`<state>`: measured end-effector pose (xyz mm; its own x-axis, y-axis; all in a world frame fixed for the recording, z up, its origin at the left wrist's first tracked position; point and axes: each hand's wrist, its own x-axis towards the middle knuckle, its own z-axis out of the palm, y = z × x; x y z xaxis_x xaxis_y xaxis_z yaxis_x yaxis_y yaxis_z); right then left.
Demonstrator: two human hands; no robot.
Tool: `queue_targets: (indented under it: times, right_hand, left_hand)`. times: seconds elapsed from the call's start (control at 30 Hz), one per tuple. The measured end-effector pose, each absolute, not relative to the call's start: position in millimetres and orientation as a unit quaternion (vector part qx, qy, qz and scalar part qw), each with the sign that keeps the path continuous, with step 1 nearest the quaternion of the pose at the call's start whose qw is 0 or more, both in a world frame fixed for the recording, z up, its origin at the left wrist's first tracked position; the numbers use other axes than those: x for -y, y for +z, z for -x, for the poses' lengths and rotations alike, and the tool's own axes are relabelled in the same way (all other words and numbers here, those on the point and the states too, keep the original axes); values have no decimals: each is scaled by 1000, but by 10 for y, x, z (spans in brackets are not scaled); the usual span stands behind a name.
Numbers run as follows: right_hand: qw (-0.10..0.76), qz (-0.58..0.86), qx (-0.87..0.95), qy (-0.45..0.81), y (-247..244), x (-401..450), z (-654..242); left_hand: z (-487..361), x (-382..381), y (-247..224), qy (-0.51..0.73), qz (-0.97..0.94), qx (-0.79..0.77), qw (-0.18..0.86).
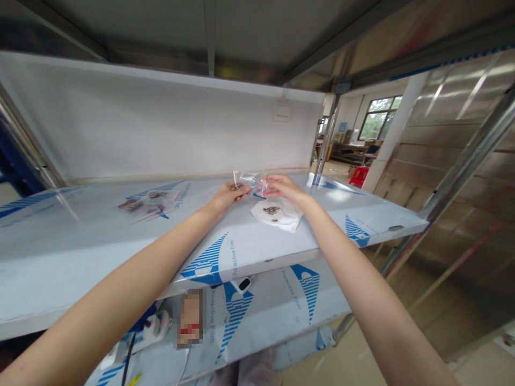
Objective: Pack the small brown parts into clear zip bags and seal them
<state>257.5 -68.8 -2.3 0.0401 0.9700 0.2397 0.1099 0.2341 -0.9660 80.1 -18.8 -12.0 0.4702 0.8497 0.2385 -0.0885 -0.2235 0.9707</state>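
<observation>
Over the film-covered shelf, my left hand (230, 196) is closed on a clear plastic bag (250, 178) with something dark near its fingers. From the other side my right hand (282, 187) pinches the same bag along an edge with a reddish tint. Just below the hands lies a white sheet (286, 219), which looks like paper or cloth, bearing several small brown pieces (271, 209). Further left on the shelf rest clear bags (149, 203) containing brown pieces. What exactly the pieces are is too small to tell.
A steel shelf (161, 32) hangs overhead, and a metal post (330, 131) stands at the back right. On the lower shelf are a power strip (155, 328), a small white device (243, 284) and a blurred-out object (190, 317). A red stool (359, 176) stands beyond.
</observation>
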Motion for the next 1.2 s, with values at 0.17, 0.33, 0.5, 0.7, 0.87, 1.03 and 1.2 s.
queue_targets:
  times: [0.17,0.33,0.5,0.7,0.87,1.03,1.2]
  right_hand:
    - [526,494,572,389,-42,809,-2663]
    - [474,556,605,317,-72,777,-2633]
    - [480,555,588,342,-111,761,-2623]
    - [456,518,612,386,-139,777,-2606]
    - [455,515,603,405,-167,758,-2611]
    - [493,529,581,374,-137,755,-2624]
    - [472,529,590,388,-133,760,-2620]
  left_hand:
    - [-841,191,-134,360,-737,-292,492]
    - [-881,187,-165,340,-795,-271,422]
    - [-893,118,-197,393,-791,-315,347]
    - [-912,124,-201,376,-808,-327,315]
    - [-970,149,-256,412,-773,-291,385]
    - [-1000,121,-289,443,-716,-237,484]
    - [-977,193,-226,455,-701,-278,473]
